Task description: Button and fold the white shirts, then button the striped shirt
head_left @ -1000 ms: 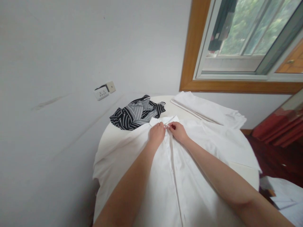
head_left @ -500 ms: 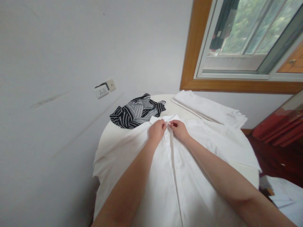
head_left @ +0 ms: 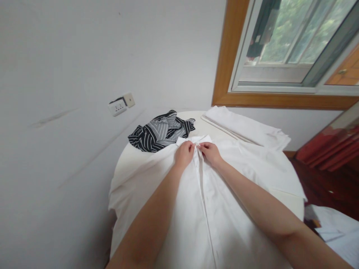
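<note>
A white shirt (head_left: 185, 209) lies spread with its front upward, its collar toward the wall and its button placket running down toward me. My left hand (head_left: 185, 152) pinches the left edge of the placket just below the collar. Close beside it, my right hand (head_left: 209, 152) pinches the other edge between thumb and fingers. The two sets of fingertips nearly meet at the top of the placket. Whether a button sits between them is too small to tell. Below the hands the two front edges lie side by side with a narrow gap.
The round white table (head_left: 126, 160) stands against the wall. A crumpled black-and-grey striped cloth (head_left: 161, 132) lies at its back left, folded white garments (head_left: 246, 127) at its back right. White items (head_left: 333, 228) sit lower at right. A wall socket (head_left: 117, 107) and window frame (head_left: 280, 100) are behind.
The view has shifted slightly. Both hands stay at the collar, with the fingertips slightly repositioned, and the placket edges just below them look lifted a little and more apart.
</note>
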{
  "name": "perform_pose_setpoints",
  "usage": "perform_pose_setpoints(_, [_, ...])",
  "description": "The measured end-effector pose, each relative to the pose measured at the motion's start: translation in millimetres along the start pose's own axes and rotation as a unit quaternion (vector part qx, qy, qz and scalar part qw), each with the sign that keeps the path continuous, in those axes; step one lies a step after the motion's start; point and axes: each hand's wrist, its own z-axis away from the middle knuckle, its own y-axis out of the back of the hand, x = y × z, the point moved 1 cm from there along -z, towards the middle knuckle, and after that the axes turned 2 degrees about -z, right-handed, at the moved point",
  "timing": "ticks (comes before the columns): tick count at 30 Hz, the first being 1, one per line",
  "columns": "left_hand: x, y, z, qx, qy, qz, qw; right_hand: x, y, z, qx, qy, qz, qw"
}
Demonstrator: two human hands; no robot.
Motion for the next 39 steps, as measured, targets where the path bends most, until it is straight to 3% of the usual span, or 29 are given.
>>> perform_pose_setpoints(10, [0,3.0,-2,-0.031,0.046,0.042,0.998,-6,0,3,-0.037,0.044,0.04,0.998])
perform_pose_setpoints(16, [-2,2.7,-7,-0.062,0.136,0.115,0.982,-8,-1,5,-0.051,0.061,0.075,0.994])
perform_pose_setpoints(21, [-1,0.2,-9,-0.106,0.279,0.316,0.901,-13,-2,9,-0.049,0.088,0.104,0.989])
perform_pose_setpoints(25, [5,4.6,-9,-0.135,0.302,0.375,0.866,-11,-3,10,-0.041,0.103,0.118,0.987])
perform_pose_setpoints(31, [8,12.5,-9,-0.165,0.313,0.419,0.836,-6,-3,4,-0.108,0.038,-0.013,0.993])
perform_pose_setpoints(35, [10,14.8,-8,-0.181,0.307,0.434,0.827,-6,-5,0,-0.081,-0.037,-0.1,0.991])
perform_pose_setpoints(39, [11,15.0,-7,-0.185,0.301,0.443,0.824,-4,-7,-1,-0.047,-0.05,-0.115,0.991])
